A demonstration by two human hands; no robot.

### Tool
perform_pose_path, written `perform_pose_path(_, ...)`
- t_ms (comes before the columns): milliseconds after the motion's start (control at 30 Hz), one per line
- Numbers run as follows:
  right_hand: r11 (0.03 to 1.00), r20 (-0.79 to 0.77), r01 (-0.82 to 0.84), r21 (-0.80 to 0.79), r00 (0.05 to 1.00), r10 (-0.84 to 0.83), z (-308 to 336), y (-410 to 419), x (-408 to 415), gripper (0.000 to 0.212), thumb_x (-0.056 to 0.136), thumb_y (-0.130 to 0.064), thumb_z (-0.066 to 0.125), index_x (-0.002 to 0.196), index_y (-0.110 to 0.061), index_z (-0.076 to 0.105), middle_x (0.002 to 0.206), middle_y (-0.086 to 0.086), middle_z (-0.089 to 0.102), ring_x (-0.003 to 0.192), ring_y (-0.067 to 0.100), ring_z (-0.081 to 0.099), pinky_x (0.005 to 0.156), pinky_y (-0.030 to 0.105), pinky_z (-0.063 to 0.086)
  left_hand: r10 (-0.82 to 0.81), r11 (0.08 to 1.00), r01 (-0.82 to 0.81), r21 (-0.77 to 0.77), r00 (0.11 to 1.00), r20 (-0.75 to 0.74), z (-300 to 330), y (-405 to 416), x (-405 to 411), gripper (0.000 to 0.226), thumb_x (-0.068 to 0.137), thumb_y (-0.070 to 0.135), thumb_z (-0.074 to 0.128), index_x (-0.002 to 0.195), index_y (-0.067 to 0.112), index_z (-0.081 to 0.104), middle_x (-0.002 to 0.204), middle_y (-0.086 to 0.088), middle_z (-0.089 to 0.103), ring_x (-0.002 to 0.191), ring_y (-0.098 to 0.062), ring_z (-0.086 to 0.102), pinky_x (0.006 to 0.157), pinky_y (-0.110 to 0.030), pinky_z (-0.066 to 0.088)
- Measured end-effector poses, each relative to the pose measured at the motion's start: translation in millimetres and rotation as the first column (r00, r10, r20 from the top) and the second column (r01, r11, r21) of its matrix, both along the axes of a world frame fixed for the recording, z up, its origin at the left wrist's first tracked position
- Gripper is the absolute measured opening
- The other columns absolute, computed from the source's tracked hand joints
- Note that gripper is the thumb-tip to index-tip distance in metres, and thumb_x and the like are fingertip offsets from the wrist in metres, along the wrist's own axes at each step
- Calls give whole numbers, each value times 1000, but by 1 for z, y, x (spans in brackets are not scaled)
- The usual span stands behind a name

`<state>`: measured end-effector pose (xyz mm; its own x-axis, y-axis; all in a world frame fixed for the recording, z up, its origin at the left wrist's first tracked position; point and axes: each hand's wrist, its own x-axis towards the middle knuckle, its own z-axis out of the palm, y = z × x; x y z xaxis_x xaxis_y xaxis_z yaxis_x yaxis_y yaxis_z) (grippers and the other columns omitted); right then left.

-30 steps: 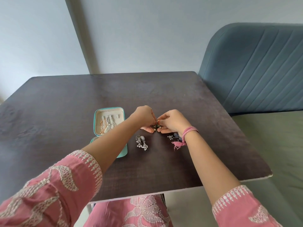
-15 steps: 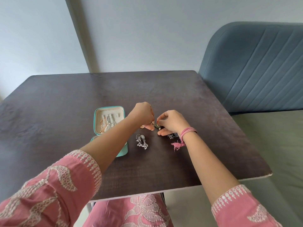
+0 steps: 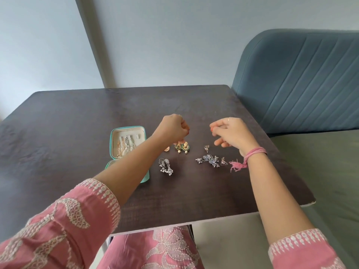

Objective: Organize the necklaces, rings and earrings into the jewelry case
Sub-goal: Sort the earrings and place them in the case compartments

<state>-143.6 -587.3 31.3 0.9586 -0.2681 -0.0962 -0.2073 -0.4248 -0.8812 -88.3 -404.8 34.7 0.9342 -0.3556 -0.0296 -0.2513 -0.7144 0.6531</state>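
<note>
Left hand (image 3: 173, 127) grip fisted, contents unclear; right hand (image 3: 230, 133) grip loosely curled, seemingly empty.

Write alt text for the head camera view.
Two hands, left hand and right hand, hover apart above earrings scattered on a dark table. An open teal jewelry case holding chains sits to the left, partly behind the left forearm.

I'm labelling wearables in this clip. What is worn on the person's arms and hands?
Both forearms are bare below pink sleeves with white embroidered patterns and scalloped white cuff trim. The right wrist carries a pink thread band with a frayed tassel hanging off it. The right hand shows a thin ring; the left hand seems to have one too, though it is barely visible.
</note>
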Motion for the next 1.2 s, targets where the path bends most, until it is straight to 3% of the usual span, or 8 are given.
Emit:
perform_pose_path(67, 1000, 41, 16, -2, 999, -15, -4, -9, -7, 16, 88, -8, 57, 94, -17, 69, 80, -2, 69, 49, 11, 64, 41, 17, 43, -31, 999, 31, 15, 999, 29, -2, -8, -4, 18, 85, 4, 52, 90, 6, 69, 82, -10, 74, 65, -15, 72, 43, -8, 45)
perform_pose_path(200, 997, 106, 78, -24, 992, -75, -23, -24, -20, 17, 88, -11, 57, 94, -20, 70, 79, -3, 71, 49, 9, 62, 44, 17, 42, -79, 996, 77, 49, 997, 25, -10, -25, -10, 16, 86, 9, 52, 88, 10, 68, 81, -11, 74, 37, 9, 52, 46, -7, 43)
perform_pose_path(300, 994, 128, 104, -16, 987, -101, -41, -32, -28, 16, 88, -14, 59, 92, -24, 71, 78, -4, 71, 55, 9, 62, 54, 16, 44, -90, 991, 92, 93, 996, -27, -15, -38, -12, 16, 86, 12, 54, 92, 11, 69, 60, -4, 67, 40, 3, 54, 37, -12, 38)
perform_pose_path(467, 987, 173, 101, 127, 977, -122, -64, -42, -39, 16, 89, -8, 61, 96, -18, 71, 80, 1, 70, 62, 6, 62, 60, 11, 46, -58, 976, 76, 202, 994, -94, -25, -54, -13, 16, 83, 22, 61, 87, 11, 72, 38, 5, 56, 58, -12, 61, 55, -21, 47)
perform_pose_path(633, 992, 174, 19, 122, 984, -41, -65, -48, -44, 10, 89, -17, 65, 93, -23, 73, 78, -4, 70, 69, 2, 62, 70, 15, 46, -22, 964, 43, 264, 996, -82, -31, -63, -12, 20, 82, 25, 62, 85, 8, 72, 33, 7, 53, 79, -17, 70, 73, -31, 56)
perform_pose_path(800, 1000, 119, -18, 4, 993, 17, -69, -50, -54, 10, 80, -33, 75, 89, -28, 75, 80, -5, 73, 77, 9, 65, 78, 24, 52, -25, 959, 38, 280, 998, -51, -34, -68, -10, 24, 80, 29, 62, 83, 8, 73, 48, 1, 59, 78, -21, 69, 70, -32, 57)
perform_pose_path(1033, 968, 156, 28, -249, 988, 12, -68, -34, -55, 14, 79, -31, 77, 86, -20, 77, 80, -6, 70, 68, 0, 61, 62, 3, 42, -17, 958, 17, 285, 1000, -1, -35, -74, -10, 23, 81, 29, 69, 91, 9, 65, 87, -7, 68, 82, -29, 67, 75, -36, 56)
perform_pose_path(1200, 952, 162, 40, -303, 987, 10, -67, -32, -54, 9, 87, -23, 68, 90, -19, 76, 80, -6, 66, 69, 3, 58, 64, 5, 39, -20, 961, 22, 275, 1000, -8, -32, -75, -11, 13, 80, 18, 65, 79, 6, 60, 77, -11, 67, 83, -30, 67, 73, -36, 56)
